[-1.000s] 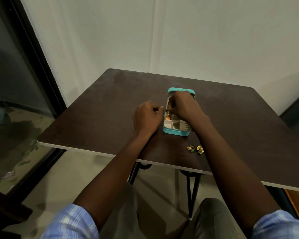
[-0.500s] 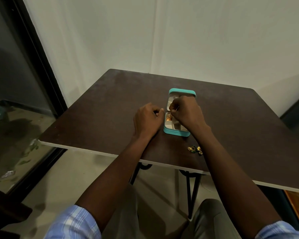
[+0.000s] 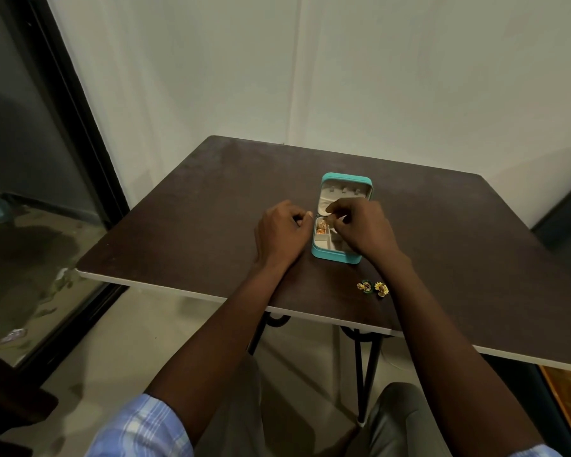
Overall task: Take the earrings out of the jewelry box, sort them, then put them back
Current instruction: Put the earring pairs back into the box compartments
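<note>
A teal jewelry box (image 3: 337, 257) lies open on the dark table (image 3: 192, 225), its cream lid (image 3: 343, 189) folded back. Gold earrings (image 3: 322, 227) sit in its near-left compartment. My right hand (image 3: 360, 230) hovers over the box tray, with thumb and fingertips pinched together just above those earrings on a small earring that is mostly hidden. My left hand (image 3: 279, 234) is curled into a loose fist on the table, its thumb touching the box's left side. Two flower-shaped earrings (image 3: 373, 287) lie on the table in front of the box, beside my right forearm.
The table's near edge (image 3: 185, 293) runs just behind my forearms, with black metal legs (image 3: 365, 364) below. A white wall stands behind the table. A dark-framed glass door (image 3: 80, 127) is on the left.
My right hand has drawn back from the lid toward the tray, and more of the lid's inside shows. My left hand and the two earrings on the table have stayed put.
</note>
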